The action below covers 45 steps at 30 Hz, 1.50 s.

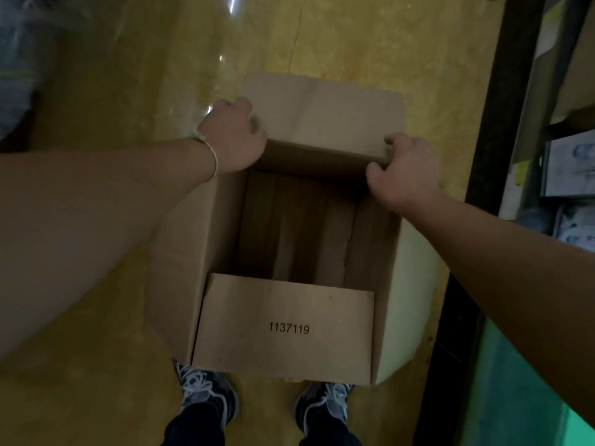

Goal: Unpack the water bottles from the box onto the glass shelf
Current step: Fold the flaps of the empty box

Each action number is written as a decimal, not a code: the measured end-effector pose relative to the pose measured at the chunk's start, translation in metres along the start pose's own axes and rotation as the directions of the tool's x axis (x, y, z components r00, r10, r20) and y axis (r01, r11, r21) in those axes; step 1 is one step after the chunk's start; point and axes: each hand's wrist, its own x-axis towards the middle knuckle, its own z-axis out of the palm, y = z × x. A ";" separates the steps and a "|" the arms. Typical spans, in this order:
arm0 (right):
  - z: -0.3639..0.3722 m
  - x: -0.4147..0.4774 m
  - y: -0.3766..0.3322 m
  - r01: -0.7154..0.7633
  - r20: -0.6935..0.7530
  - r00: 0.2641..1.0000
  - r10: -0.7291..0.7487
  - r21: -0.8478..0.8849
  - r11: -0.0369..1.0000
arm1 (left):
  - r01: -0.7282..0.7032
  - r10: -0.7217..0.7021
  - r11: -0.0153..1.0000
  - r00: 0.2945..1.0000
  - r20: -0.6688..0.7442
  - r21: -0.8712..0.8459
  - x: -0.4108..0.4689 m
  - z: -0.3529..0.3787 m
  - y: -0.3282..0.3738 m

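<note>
Brown cardboard made up the box (180, 252), which sat open-topped just ahead of the person's two dark laced shoes (206, 394), over a glossy yellow floor (96, 91). I could not tell whether it rested on that floor or hung a little in the grip. Its near flap (286, 326), printed with the number 1137119, lay folded outward toward the shoes and covered their toes. The far flap (322, 114) tilted away from the person.

The left hand (231, 136) gripped the far left corner of the box, where that flap met the side wall. Its fingers were curled down over the cardboard and their tips were hidden behind the knuckles. A thin pale cord (209, 152) circled that wrist. The right hand (402, 172) gripped the far right corner, with the thumb hooked over the fold into the opening and the fingers bent round the flap's edge. Both forearms reached out straight and bare.

Inside, the box showed its bottom panels of plain cardboard, deep in shadow. At the right edge stood dark-framed shelving (566, 165) holding pale, blurred packages that I could not make out. A green surface (515, 381) lay below the right forearm.
</note>
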 end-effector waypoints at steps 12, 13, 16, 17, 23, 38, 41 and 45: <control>-0.016 0.019 -0.013 -0.214 0.026 0.974 0.226 0.436 0.874 | 0.135 -0.156 0.843 0.988 0.003 -0.520 0.001 -0.017 -0.006; -0.020 0.018 -0.013 -0.216 0.033 0.973 0.228 0.483 0.849 | 0.156 -0.182 0.809 0.983 0.011 -0.567 0.001 -0.019 -0.009; -0.025 0.013 -0.010 -0.217 0.052 0.973 0.225 0.539 0.814 | 0.187 -0.212 0.728 0.976 0.043 -0.660 0.001 -0.024 -0.016; -0.026 0.010 -0.010 -0.216 0.059 0.974 0.221 0.557 0.802 | 0.188 -0.201 0.713 0.978 0.060 -0.676 -0.002 -0.027 -0.017; -0.032 -0.021 -0.004 -0.188 0.055 0.978 0.201 0.648 0.738 | 0.114 -0.151 0.642 0.988 0.020 -0.758 -0.031 -0.033 -0.022; 0.025 -0.133 0.041 -0.149 0.132 0.986 0.099 0.447 0.882 | -0.058 0.095 0.961 0.988 0.124 -0.271 -0.161 0.005 -0.064; 0.034 -0.140 0.038 -0.097 0.165 0.984 0.069 0.168 0.981 | -0.126 0.119 0.992 0.961 0.250 0.015 -0.169 0.017 -0.069; 0.042 -0.147 0.017 -0.035 0.217 0.976 0.029 0.024 0.999 | -0.164 0.077 0.964 0.926 0.371 0.209 -0.169 0.024 -0.077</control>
